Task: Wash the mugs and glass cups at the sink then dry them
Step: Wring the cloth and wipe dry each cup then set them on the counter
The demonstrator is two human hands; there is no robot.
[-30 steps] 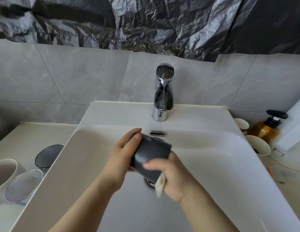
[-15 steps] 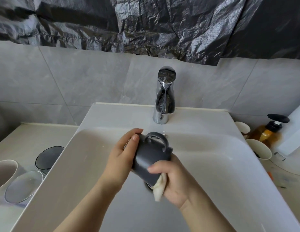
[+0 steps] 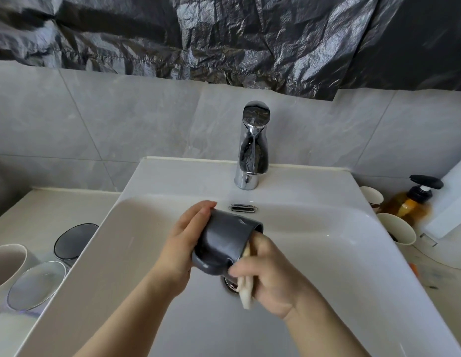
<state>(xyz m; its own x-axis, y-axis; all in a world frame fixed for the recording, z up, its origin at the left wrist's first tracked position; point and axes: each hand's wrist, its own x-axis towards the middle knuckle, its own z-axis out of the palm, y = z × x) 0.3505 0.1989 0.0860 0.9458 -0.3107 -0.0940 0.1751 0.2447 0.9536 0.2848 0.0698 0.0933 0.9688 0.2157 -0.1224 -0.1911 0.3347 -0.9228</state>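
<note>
Over the white sink (image 3: pixel 353 253) my left hand (image 3: pixel 183 243) grips a dark grey mug (image 3: pixel 224 240) lying on its side, its handle turned down toward me. My right hand (image 3: pixel 270 276) holds a pale cloth (image 3: pixel 246 292) against the mug's open end, with part of the cloth hanging below the fingers. The chrome tap (image 3: pixel 252 148) stands behind the basin and no water shows under it. On the left counter sit a smoky glass cup (image 3: pixel 72 240), a clear glass cup (image 3: pixel 36 284) and a white mug (image 3: pixel 5 264).
To the right of the sink stand two paper cups (image 3: pixel 399 230), an amber pump bottle (image 3: pixel 412 202) and a white box. The drain (image 3: pixel 230 284) lies under the mug. Grey tiles and black plastic sheeting cover the wall.
The mug has been turned in my left hand: its handle went from on top to underneath. My right hand with the cloth shifted along the mug toward its open end.
</note>
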